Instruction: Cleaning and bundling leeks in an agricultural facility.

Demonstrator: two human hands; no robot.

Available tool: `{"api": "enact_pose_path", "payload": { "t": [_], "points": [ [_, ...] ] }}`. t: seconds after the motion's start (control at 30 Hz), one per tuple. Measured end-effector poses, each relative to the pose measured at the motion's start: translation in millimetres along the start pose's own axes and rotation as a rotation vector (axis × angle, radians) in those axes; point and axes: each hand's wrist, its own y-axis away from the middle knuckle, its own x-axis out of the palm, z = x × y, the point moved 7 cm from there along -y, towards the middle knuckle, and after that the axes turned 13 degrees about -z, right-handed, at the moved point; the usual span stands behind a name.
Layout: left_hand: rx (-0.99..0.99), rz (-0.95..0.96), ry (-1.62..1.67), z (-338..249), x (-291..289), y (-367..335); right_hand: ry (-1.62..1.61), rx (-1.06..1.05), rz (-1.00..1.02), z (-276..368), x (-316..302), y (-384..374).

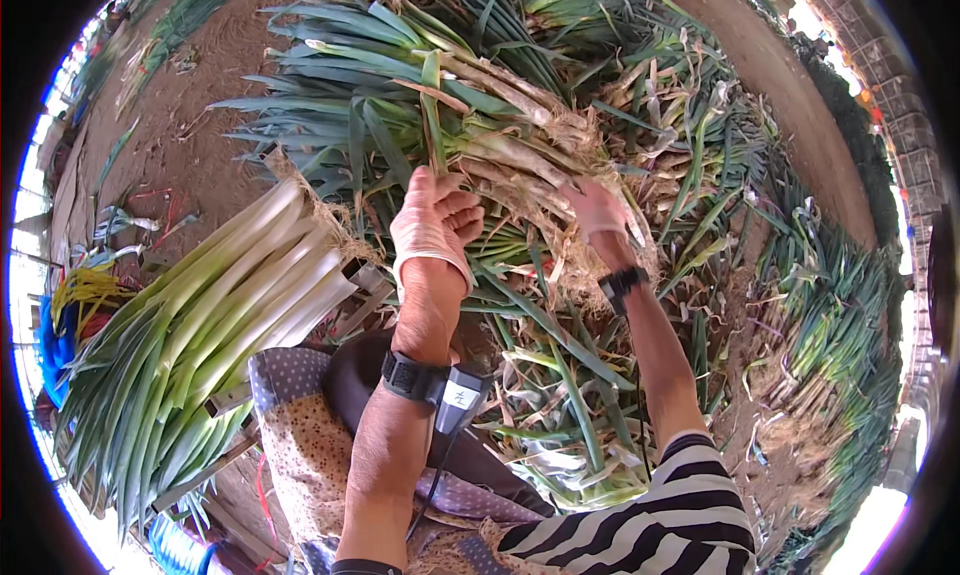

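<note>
My left hand (435, 220), in a pale glove that leaves the fingertips bare, has its fingers curled with a green leek leaf (432, 115) rising from the thumb and forefinger. Beneath and beyond it lies a pile of untrimmed leeks (500, 85), leaves to the left and roots to the right. At the root ends my right hand (600, 213) reaches down onto the pale stalks (520, 160); motion smears its fingers, so its grip is unclear. To the left, a bundle of peeled leeks (265, 245) with white stalks rests on a metal rack (365, 280).
Stripped leaves (570, 425) are heaped near my knees. More leeks (830, 315) lie in a long row at the right, on brown soil (810, 95). Yellow ties (90, 290) and a blue coil (180, 547) lie at the left.
</note>
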Motion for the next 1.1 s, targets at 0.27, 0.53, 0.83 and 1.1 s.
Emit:
{"api": "enact_pose_path", "payload": {
  "t": [0.27, 0.53, 0.83, 1.1],
  "points": [
    [-0.089, -0.092, 0.09, 11.4, -6.7, -12.1, 0.049, -0.067, -0.265, 53.3, 20.0, -96.1],
    [-0.191, -0.028, 0.048, 29.0, 8.3, 1.4, 0.246, -0.005, -0.026, 90.6, 53.8, -129.1],
    [-0.119, -0.276, 0.004, 33.7, -4.2, -7.9, 0.086, -0.095, 0.141, 87.0, -27.0, 38.8],
    [-0.302, -0.209, 0.024, 67.4, 4.9, -8.7, -0.679, 0.34, -0.264, -4.0, -172.4, 241.8]
  ]
}}
